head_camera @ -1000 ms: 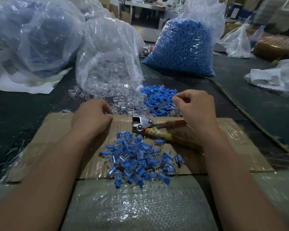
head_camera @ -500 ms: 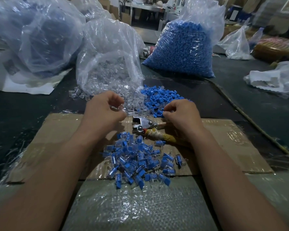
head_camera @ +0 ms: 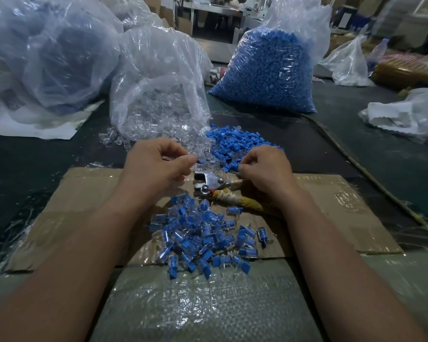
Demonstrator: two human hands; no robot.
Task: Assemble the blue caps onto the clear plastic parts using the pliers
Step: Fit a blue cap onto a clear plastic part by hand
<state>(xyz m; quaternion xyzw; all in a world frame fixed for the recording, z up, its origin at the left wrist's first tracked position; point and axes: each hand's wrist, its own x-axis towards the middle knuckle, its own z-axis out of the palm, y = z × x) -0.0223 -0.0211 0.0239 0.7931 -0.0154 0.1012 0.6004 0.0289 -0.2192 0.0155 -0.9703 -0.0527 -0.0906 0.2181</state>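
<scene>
Clear part point(head_camera: 170, 158) pinched in left hand point(head_camera: 156, 165); right hand point(head_camera: 266, 169) curled over blue caps point(head_camera: 235, 144), grasp unclear; pliers point(head_camera: 208, 181) lie between

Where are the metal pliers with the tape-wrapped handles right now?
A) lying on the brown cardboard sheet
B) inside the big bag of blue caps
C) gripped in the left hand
A: the metal pliers with tape-wrapped handles lie flat on the brown cardboard sheet, their head between the left hand and the right hand.
</scene>
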